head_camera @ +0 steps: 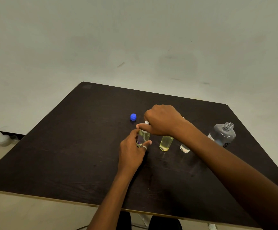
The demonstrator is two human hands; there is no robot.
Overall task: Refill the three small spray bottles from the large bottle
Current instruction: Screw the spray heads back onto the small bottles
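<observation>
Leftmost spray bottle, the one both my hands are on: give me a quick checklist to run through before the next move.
1. Left hand grips the leftmost spray bottle by its body: ok.
2. Right hand pinches the white spray head: ok.
3. Spray head fully seated or loosened: cannot tell.
4. Large bottle upright and uncapped: ok.
5. Blue cap lies apart from the bottles: ok.
6. Tops of the middle bottle and right bottle off: cannot tell, hidden by the forearm.
</observation>
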